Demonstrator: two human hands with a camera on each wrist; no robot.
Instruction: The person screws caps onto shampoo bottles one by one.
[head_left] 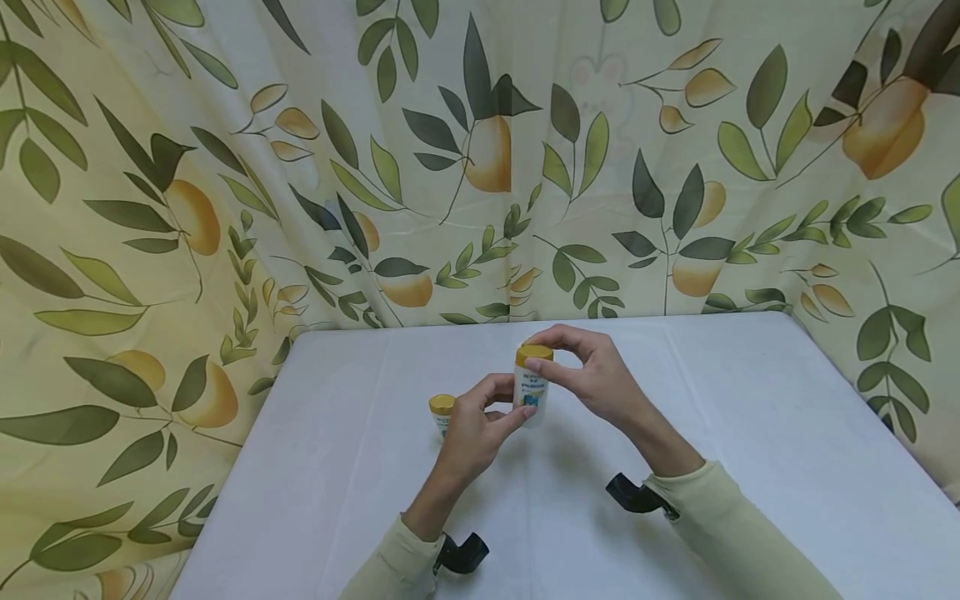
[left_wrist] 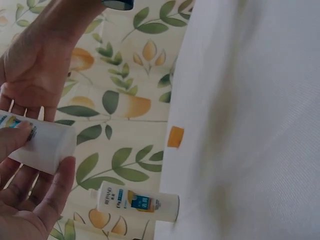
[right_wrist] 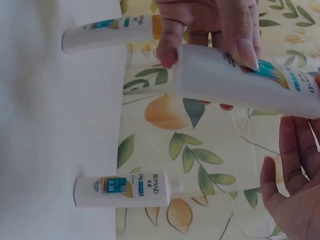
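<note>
My left hand [head_left: 480,421] grips a white plastic bottle [head_left: 531,387] around its lower part, thumb across the printed label. The bottle is held upright above the table. At its top, my right hand [head_left: 600,375] pinches the yellow screw cap [head_left: 536,352] between thumb and fingers. Left of the left hand stands a similar bottle [head_left: 442,410] with a yellow cap, partly covered by that hand. Both wrist views show an uncapped white bottle [right_wrist: 125,190] with a bare neck, standing on the table; the hands hide it in the head view.
A small orange-yellow cap [left_wrist: 175,136] lies on the white table [head_left: 360,500] in the left wrist view. Behind the table's far edge hangs a leaf-and-fruit patterned curtain [head_left: 315,167]. Black camera mounts [head_left: 462,553] are strapped at both wrists.
</note>
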